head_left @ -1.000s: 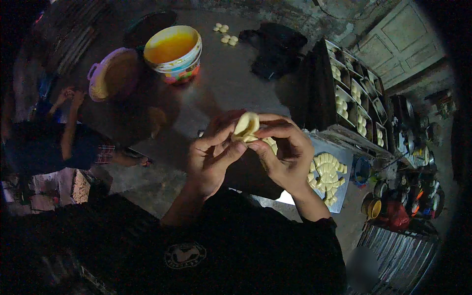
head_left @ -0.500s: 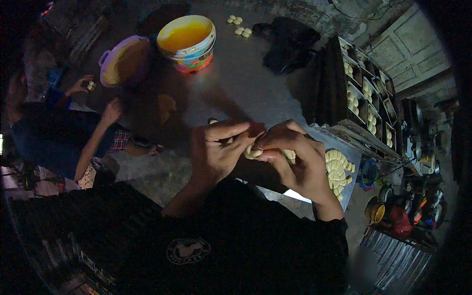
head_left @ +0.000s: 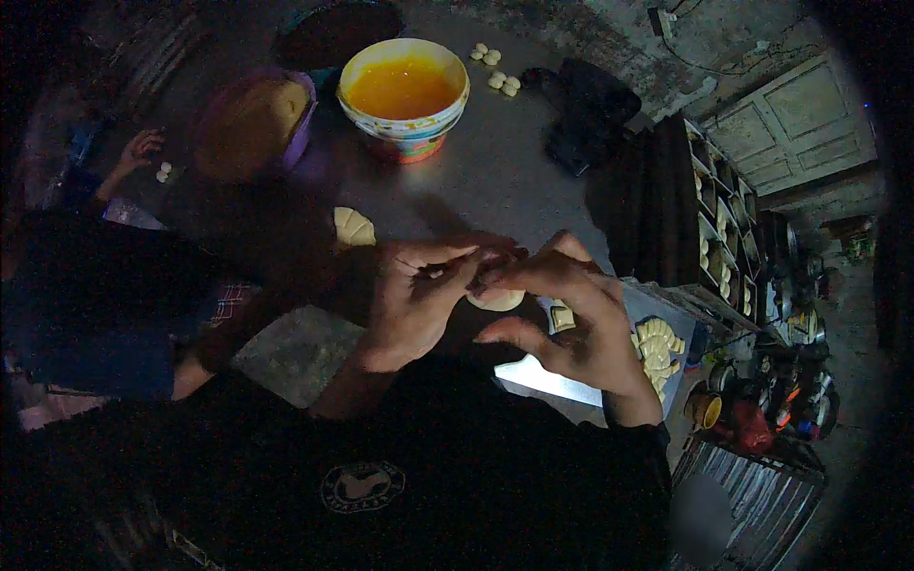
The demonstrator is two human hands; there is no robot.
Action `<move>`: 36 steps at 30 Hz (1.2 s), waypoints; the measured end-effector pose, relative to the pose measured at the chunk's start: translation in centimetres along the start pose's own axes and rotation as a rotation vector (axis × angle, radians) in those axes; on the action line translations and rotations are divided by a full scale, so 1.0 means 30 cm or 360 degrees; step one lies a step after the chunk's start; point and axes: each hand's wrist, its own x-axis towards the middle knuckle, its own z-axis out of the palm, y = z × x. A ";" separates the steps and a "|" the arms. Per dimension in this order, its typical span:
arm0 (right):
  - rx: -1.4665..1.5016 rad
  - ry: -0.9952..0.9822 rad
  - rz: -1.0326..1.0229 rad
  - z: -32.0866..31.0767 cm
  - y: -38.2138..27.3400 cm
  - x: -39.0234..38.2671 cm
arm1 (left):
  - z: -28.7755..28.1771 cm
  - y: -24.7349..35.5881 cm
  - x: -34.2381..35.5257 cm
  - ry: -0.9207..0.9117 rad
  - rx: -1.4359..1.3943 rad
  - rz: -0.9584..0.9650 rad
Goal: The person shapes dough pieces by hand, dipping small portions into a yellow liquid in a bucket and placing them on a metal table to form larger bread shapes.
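A pale round piece of dough (head_left: pixel 495 297) is held between my hands, its top partly hidden by fingers. My left hand (head_left: pixel 414 305) is closed around its left side, fingertips pressed to it. My right hand (head_left: pixel 581 333) has its index finger bent over the dough, while the thumb sits lower, apart from it. Just beyond them, a scored wedge of dough (head_left: pixel 352 226) lies on the dark table (head_left: pixel 514 181). To the right, many cut dough pieces (head_left: pixel 657 347) rest on a metal sheet (head_left: pixel 562 385).
A co-worker's hand (head_left: pixel 138 152) is at the far left, near small dough balls (head_left: pixel 164 173). Behind are a bucket of orange liquid (head_left: pixel 405 95), a purple basin (head_left: pixel 300 133), a black bundle (head_left: pixel 581 114), dough clusters (head_left: pixel 495 81) and a rack of filled tins (head_left: pixel 724 219).
The dough has gone from an upright folded loop to a lower, rounder shape. My right thumb has dropped away from it. The co-worker's hands have moved, and the view has shifted slightly.
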 end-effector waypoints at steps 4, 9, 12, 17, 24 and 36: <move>-0.0364 0.0075 0.0200 0.085 0.026 0.074 | -0.116 0.010 0.034 -0.0030 -0.0375 -0.0576; -0.0005 0.0221 0.0573 0.183 0.144 0.091 | -0.197 -0.074 0.082 0.0151 0.0020 -0.0663; 0.0781 0.0177 0.1319 0.246 0.281 -0.004 | -0.267 -0.219 0.089 0.0135 0.0719 -0.0465; 0.0471 0.0027 0.1526 0.339 0.492 -0.186 | -0.401 -0.451 0.054 0.0214 0.1122 -0.0293; 0.0034 0.0061 0.1159 0.515 0.646 -0.340 | -0.596 -0.612 0.051 -0.0025 0.1219 -0.0711; -0.1035 0.0082 0.0976 0.139 0.698 -0.854 | -0.331 -0.536 -0.146 0.0231 0.1524 -0.0397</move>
